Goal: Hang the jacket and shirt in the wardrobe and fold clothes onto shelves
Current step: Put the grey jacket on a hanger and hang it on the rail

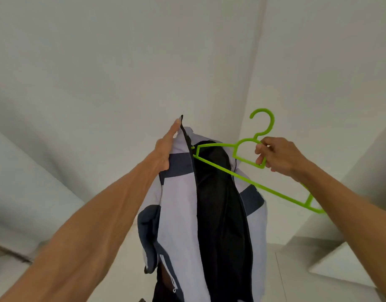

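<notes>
**A:** Item one?

**B:** Jacket (pixel 179 214); pale lilac with dark blue bands and a black lining; front open; held up in the air at the middle of the view, collar at the top, body hanging toward 6 o'clock and running off the bottom edge.

**A:** What holds it?

**B:** Left hand (pixel 164 150), at 9 o'clock of the collar; fingers (pixel 173 129) stretched out straight toward 12 o'clock, laid flat along the collar edge, not curled; thumb out of sight behind the cloth, so whether it pinches cannot be told.

**A:** Item two?

**B:** Hanger (pixel 248 180); bright green plastic; at 3 o'clock of the collar; hook pointing to 12 o'clock; one end touching the jacket's opening just under the collar, beside the black lining; the long bar slanting across the lining toward 4 o'clock; the far end passing behind the right forearm.

**A:** Held how?

**B:** Right hand (pixel 279 155); fingers curled round the hanger's neck just under the hook, grasping it firmly; arm entering from 4 o'clock.

**A:** Surroundings?

**B:** White wall (pixel 100 62) behind everything, from 9 o'clock through 12 to 3; a corner seam running up at 1 o'clock; no wardrobe rail or shelf distinguishable.
</notes>
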